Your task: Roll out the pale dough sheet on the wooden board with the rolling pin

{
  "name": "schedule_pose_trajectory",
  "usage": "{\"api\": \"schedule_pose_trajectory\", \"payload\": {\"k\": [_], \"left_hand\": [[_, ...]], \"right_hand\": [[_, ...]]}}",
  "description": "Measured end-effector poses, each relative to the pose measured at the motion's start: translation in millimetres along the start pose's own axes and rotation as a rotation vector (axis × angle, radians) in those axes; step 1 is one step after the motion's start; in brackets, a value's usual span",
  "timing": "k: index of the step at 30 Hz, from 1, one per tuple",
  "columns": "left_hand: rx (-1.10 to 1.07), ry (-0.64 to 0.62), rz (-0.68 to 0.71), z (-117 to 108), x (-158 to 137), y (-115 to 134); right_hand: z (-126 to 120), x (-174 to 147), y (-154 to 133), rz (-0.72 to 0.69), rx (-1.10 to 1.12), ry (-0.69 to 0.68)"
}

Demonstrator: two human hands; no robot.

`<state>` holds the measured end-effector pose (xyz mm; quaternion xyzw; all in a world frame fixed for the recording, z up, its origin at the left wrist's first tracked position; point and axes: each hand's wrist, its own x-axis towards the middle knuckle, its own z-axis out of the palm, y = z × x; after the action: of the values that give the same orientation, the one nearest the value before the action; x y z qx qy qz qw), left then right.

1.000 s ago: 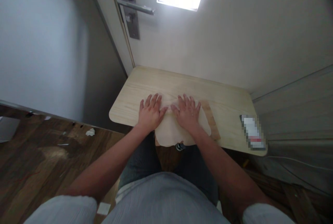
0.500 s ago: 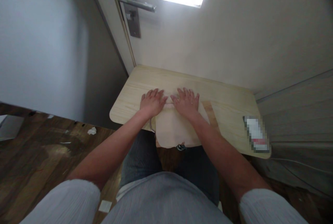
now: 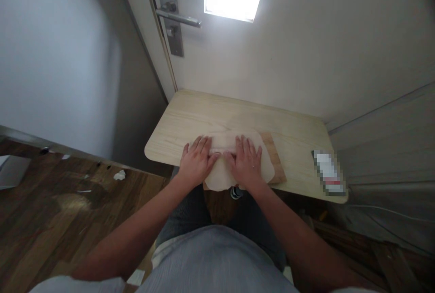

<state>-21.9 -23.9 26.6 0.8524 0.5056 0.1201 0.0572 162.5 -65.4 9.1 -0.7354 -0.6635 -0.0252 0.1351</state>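
Note:
A thin, pale sheet of dough (image 3: pixel 220 178) lies on a brown wooden board (image 3: pixel 277 163), its near edge reaching the front of the board. Across the dough runs what looks like a slim, pale rolling pin (image 3: pixel 222 150), mostly hidden under my palms. My left hand (image 3: pixel 196 159) rests flat over its left part, fingers stretched forward and thumb pointing inward. Over the right part lies my right hand (image 3: pixel 245 159), also flat with its fingers spread. The two thumbs are close together but apart.
The board sits on a light wooden table (image 3: pixel 299 134) pushed against a white door with a metal handle (image 3: pixel 180 18). A blurred-out phone-like object (image 3: pixel 329 173) lies at the table's right end. Scraps of paper (image 3: pixel 119 175) are on the wooden floor at left.
Both hands have drawn back toward my body along the dough, uncovering its far part. My view has also shifted slightly.

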Motion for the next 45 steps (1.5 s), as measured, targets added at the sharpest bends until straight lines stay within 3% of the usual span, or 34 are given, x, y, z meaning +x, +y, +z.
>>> {"api": "schedule_pose_trajectory", "payload": {"k": [4, 7, 14, 22, 31, 45], "left_hand": [[-0.003, -0.003, 0.008, 0.7, -18.8, 4.4], [0.0, -0.001, -0.005, 2.9, -17.8, 4.4], [0.022, 0.03, -0.047, 10.7, 20.7, -5.0], [0.033, -0.033, -0.101, 12.9, 65.8, -18.9], [-0.027, -0.133, -0.115, 16.1, 102.2, -35.1], [0.037, 0.011, -0.06, 10.7, 63.4, -19.5]], "right_hand": [[-1.4, -23.9, -0.7, -0.021, 0.002, 0.037], [0.1, -22.2, -1.2, -0.017, -0.006, 0.04], [5.5, 26.3, -0.4, 0.001, -0.041, 0.005], [11.0, 78.9, -1.4, 0.055, -0.049, -0.057], [19.0, 110.3, 0.5, 0.081, -0.03, -0.087], [11.0, 71.0, -1.9, 0.036, -0.028, -0.008]]}}
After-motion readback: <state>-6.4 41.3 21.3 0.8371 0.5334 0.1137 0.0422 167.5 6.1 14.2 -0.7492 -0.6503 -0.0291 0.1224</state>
